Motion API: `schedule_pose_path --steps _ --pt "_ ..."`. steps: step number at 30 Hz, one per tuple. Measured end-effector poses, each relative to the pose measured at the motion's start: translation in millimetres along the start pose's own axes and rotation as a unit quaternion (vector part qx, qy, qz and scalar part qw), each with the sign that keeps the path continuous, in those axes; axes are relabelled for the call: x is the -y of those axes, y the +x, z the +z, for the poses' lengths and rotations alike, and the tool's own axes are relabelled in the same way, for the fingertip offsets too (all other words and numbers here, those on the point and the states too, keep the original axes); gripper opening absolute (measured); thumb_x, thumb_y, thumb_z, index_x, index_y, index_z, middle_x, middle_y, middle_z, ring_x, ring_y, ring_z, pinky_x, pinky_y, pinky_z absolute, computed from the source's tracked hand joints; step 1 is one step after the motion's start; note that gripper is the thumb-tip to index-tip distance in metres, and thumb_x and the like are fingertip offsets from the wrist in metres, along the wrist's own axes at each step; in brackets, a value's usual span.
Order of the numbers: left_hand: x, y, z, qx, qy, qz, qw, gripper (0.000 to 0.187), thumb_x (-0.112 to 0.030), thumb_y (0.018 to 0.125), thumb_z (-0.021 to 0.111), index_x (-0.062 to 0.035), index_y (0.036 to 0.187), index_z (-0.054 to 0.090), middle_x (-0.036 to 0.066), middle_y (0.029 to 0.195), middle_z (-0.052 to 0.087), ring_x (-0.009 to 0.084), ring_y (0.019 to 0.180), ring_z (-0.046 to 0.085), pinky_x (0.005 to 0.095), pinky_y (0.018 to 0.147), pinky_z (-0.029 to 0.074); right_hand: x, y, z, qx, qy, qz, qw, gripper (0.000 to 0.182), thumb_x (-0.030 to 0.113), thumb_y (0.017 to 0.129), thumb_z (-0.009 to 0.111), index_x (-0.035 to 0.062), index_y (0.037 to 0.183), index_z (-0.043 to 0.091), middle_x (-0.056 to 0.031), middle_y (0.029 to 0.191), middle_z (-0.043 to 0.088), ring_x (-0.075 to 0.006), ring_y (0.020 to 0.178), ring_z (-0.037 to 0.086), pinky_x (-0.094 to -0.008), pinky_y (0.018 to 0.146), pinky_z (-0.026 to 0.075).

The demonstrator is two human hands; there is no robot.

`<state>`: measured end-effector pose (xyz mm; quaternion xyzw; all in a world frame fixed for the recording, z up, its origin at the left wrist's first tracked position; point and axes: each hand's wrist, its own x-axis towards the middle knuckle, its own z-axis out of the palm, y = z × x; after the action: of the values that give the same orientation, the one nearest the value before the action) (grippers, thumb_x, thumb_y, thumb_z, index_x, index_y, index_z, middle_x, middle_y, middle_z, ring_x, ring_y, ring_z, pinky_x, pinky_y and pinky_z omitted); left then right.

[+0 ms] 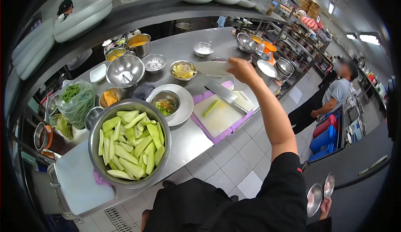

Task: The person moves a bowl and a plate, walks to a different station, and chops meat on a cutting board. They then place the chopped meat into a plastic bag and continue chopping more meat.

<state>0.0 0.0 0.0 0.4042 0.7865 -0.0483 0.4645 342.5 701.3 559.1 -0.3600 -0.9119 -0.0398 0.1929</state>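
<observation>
My right hand [242, 70] reaches across the counter and grips the rim of a pale, shallow dish [212, 68], which looks tilted. Just below it lies a white cutting board [215, 119] on a purple cloth [223, 136]. On the board rest a cleaver [221, 91] and a green vegetable piece [211, 108]. Of my left hand [145, 218] only a bit of skin shows beside my apron; its fingers are hidden. A large steel bowl [92, 159] full of cut green vegetable pieces stands at the counter's front edge.
A white plate [186, 111] carries a small bowl of chopped vegetables [165, 106]. Several steel bowls and pots line the back, under a shelf [154, 15] stacked with white dishes. One person [330, 94] stands at right; another person's hand [326, 207] holds metal bowls.
</observation>
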Motion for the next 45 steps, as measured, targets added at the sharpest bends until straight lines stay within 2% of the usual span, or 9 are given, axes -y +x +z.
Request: schedule_pose_path --steps 2,6,9,12,17,20,31,37,45 --pt "11.2 -26.1 -5.9 -0.003 -0.006 -0.130 0.992 0.053 -0.058 0.086 0.057 -0.0121 0.106 0.073 0.019 0.109 0.069 0.0326 0.102 0.067 0.0468 0.085 0.053 -13.9 -10.0 35.3 0.019 -0.002 0.090 0.996 0.032 0.024 0.080 0.074 0.0058 0.103 0.061 -0.0187 0.097 0.067 -0.0394 0.092 0.064 -0.0472 0.078 0.050" --pt "-14.0 0.8 -8.5 -0.022 0.178 0.067 0.982 0.047 -0.053 0.088 0.057 -0.0107 0.102 0.072 0.016 0.105 0.071 0.0317 0.099 0.068 0.0454 0.084 0.054 -9.0 17.4 65.2 0.008 0.004 0.163 0.987 0.027 0.021 0.079 0.074 0.0079 0.100 0.063 -0.0177 0.099 0.068 -0.0390 0.095 0.064 -0.0491 0.078 0.050" --pt "-19.8 -2.4 -20.8 -0.038 -0.223 -0.051 0.973 0.037 -0.039 0.090 0.059 -0.0095 0.111 0.064 0.017 0.099 0.069 0.0318 0.089 0.069 0.0469 0.073 0.054 -16.9 23.7 99.0 -0.026 0.018 0.206 0.978 0.029 0.021 0.080 0.073 0.0084 0.104 0.062 -0.0176 0.100 0.068 -0.0386 0.096 0.064 -0.0484 0.079 0.050" --pt "-7.5 8.3 -88.8 -0.068 -0.583 -0.162 0.793 0.034 -0.025 0.092 0.060 -0.0082 0.121 0.056 0.018 0.093 0.067 0.0319 0.078 0.069 0.0485 0.063 0.055 -25.3 37.7 131.9 -0.077 0.064 0.211 0.972 0.031 0.021 0.080 0.073 0.0079 0.106 0.061 -0.0176 0.103 0.068 -0.0384 0.097 0.064 -0.0481 0.080 0.050" --pt "-42.6 1.6 -100.4 -0.159 -0.574 -0.146 0.790 0.034 -0.026 0.093 0.057 -0.0043 0.119 0.053 0.018 0.095 0.066 0.0301 0.072 0.070 0.0399 0.052 0.055 -42.4 59.1 176.5 -0.131 0.061 0.168 0.975 0.026 0.022 0.081 0.071 0.0072 0.099 0.059 -0.0152 0.102 0.067 -0.0368 0.099 0.063 -0.0480 0.080 0.050" --pt "-70.7 2.0 -73.3 -0.068 -0.627 -0.143 0.762 0.034 -0.027 0.094 0.056 -0.0061 0.120 0.052 0.016 0.093 0.065 0.0290 0.072 0.070 0.0390 0.050 0.054 -49.1 64.1 193.8 -0.116 0.061 0.182 0.975 0.023 0.021 0.082 0.070 0.0077 0.097 0.059 -0.0132 0.098 0.066 -0.0362 0.098 0.062 -0.0478 0.079 0.050" --pt "-126.8 -9.6 15.8 -0.072 -0.083 -0.172 0.979 0.027 -0.033 0.092 0.059 -0.0080 0.091 0.068 0.013 0.080 0.070 0.0234 0.075 0.069 0.0404 0.069 0.055 -72.7 77.8 249.9 -0.020 0.017 0.139 0.990 0.015 0.019 0.085 0.066 0.0115 0.097 0.063 -0.0109 0.094 0.066 -0.0326 0.092 0.063 -0.0449 0.077 0.053" --pt "-187.4 -49.4 -16.3 -0.154 -0.386 -0.186 0.890 0.028 -0.030 0.092 0.059 -0.0034 0.095 0.065 0.014 0.086 0.069 0.0252 0.071 0.070 0.0415 0.060 0.058 -93.3 82.4 291.4 0.084 -0.030 0.127 0.988 0.013 0.016 0.086 0.064 0.0108 0.098 0.064 -0.0119 0.098 0.067 -0.0325 0.095 0.064 -0.0448 0.080 0.053" --pt "-186.9 -70.5 25.7 -0.159 -0.456 -0.181 0.857 0.030 -0.027 0.093 0.058 -0.0011 0.108 0.059 0.016 0.093 0.068 0.0277 0.070 0.070 0.0423 0.055 0.058 -8.3 150.5 253.6 0.056 0.123 0.065 0.989 0.027 0.020 0.089 0.059 0.0107 0.114 0.065 -0.0170 0.102 0.069 -0.0359 0.096 0.066 -0.0469 0.082 0.052"
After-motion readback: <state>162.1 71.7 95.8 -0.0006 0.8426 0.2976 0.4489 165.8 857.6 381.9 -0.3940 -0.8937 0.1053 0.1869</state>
